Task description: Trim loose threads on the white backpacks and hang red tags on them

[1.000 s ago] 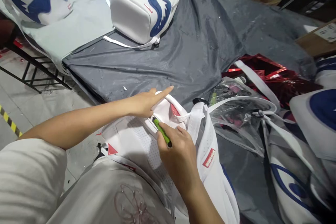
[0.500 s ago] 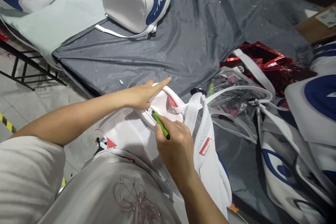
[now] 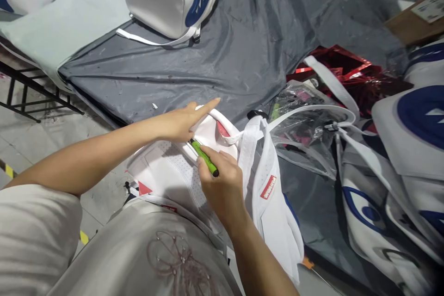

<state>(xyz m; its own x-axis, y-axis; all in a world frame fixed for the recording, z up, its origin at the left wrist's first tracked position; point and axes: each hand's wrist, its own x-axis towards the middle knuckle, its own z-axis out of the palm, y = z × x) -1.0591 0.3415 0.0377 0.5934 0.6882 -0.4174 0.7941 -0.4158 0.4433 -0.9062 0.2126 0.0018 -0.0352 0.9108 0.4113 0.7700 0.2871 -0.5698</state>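
Observation:
A white backpack with perforated back panels lies tilted against my body at the table's edge. My left hand grips its upper edge, the index finger stretched out along the rim and the other fingers bent over the fabric. In my right hand is a slim green pen-like tool with black ends. Its tip meets the seam area beside my left fingers; the exact contact is hidden. A red triangular patch shows near the top, and a shoulder strap with a red label hangs at the right.
Another white-and-blue backpack stands on the grey sheet ahead. To the right are a clear plastic bag, red foil and several more backpacks. A cardboard box sits at upper right.
The tool and my right hand have shifted slightly up and left, bringing the tip closer to my left fingers. The whole view has drifted a little; both grips look the same.

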